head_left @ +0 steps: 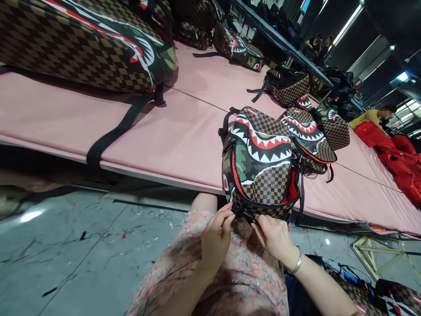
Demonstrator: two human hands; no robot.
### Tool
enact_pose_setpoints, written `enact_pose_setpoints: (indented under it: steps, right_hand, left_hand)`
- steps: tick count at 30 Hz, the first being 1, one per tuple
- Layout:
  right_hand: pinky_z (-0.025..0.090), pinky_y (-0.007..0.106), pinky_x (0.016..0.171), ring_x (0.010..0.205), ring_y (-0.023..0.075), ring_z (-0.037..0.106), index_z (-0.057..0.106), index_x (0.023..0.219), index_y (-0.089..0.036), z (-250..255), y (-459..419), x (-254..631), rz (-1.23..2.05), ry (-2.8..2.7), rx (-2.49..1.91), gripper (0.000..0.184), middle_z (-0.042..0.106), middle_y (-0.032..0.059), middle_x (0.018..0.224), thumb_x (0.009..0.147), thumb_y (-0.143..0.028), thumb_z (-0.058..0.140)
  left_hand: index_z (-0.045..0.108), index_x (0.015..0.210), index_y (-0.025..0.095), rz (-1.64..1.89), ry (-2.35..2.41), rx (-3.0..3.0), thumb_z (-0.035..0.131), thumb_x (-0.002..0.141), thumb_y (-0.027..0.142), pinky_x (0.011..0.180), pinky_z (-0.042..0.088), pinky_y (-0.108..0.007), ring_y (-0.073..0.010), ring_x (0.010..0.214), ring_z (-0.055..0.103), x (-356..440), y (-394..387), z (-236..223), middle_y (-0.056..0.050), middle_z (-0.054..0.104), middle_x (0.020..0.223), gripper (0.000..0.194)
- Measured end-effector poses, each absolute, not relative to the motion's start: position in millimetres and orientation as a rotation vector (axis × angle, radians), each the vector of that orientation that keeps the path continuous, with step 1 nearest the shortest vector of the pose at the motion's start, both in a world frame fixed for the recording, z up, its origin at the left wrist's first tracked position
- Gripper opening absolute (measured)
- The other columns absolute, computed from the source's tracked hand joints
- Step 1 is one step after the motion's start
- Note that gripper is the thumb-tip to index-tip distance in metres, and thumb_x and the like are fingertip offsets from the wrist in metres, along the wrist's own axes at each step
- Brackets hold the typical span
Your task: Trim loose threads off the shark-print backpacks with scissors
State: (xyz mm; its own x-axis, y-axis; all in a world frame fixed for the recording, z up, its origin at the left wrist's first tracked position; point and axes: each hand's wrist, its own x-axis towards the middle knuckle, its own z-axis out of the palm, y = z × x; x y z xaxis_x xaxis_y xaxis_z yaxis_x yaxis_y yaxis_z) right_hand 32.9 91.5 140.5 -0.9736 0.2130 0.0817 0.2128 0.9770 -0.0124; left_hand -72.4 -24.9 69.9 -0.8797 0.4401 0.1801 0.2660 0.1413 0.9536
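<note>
In the head view, a checkered backpack (269, 182) with a shark-teeth print lies at the table's near edge, its zipped opening gaping towards me and red lining showing. A short black strap (244, 214) runs across the backpack's near end. My left hand (215, 239) pinches the strap's left part between thumb and fingers. On its right part, my right hand (274, 237) is closed with thumb and fingertips; a silver bracelet circles that wrist. Whether the strap carries a buckle is too dark to tell.
The pink table (184, 145) holds more checkered backpacks, including a large one (98, 48) at the left with a dangling black strap (115, 131). Red fabric (397, 158) lies at the far right. More bags (394, 296) are low at the right. People are in the background.
</note>
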Motion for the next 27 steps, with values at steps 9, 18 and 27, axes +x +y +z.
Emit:
enact_pose_setpoints:
  steps: [9,18,27]
  right_hand:
    - [0.03,0.025,0.051,0.057,0.0141,0.054,0.053,0.093,-0.018,136,95,28,-0.176,-3.075,-0.211,0.015,0.059,0.0027,0.069,0.093,-0.023,0.04]
    - [0.031,0.025,0.05,0.057,0.014,0.054,0.054,0.087,-0.019,134,97,26,-0.103,-3.065,-0.218,0.018,0.058,0.0027,0.068,0.094,-0.025,0.038]
    - [0.042,0.022,0.056,0.062,0.013,0.059,0.053,0.093,-0.018,140,114,56,0.619,-2.719,-0.373,0.016,0.063,0.0036,0.076,0.088,-0.032,0.05]
  left_hand:
    - [0.055,0.074,0.021,1.886,2.176,0.69,0.043,0.084,0.032,0.088,0.043,-0.036,-0.0213,0.1,0.058,-74,-26,71,-0.007,0.064,0.105,0.019]
    - [0.059,0.07,0.022,1.924,2.118,0.646,0.05,0.078,0.031,0.088,0.042,-0.038,-0.0222,0.094,0.056,-75,-25,78,-0.006,0.063,0.096,0.015]
    - [0.04,0.049,0.022,1.899,1.801,0.276,0.034,0.085,0.048,0.064,0.049,-0.032,-0.0177,0.064,0.059,-72,-39,57,-0.002,0.06,0.06,0.045]
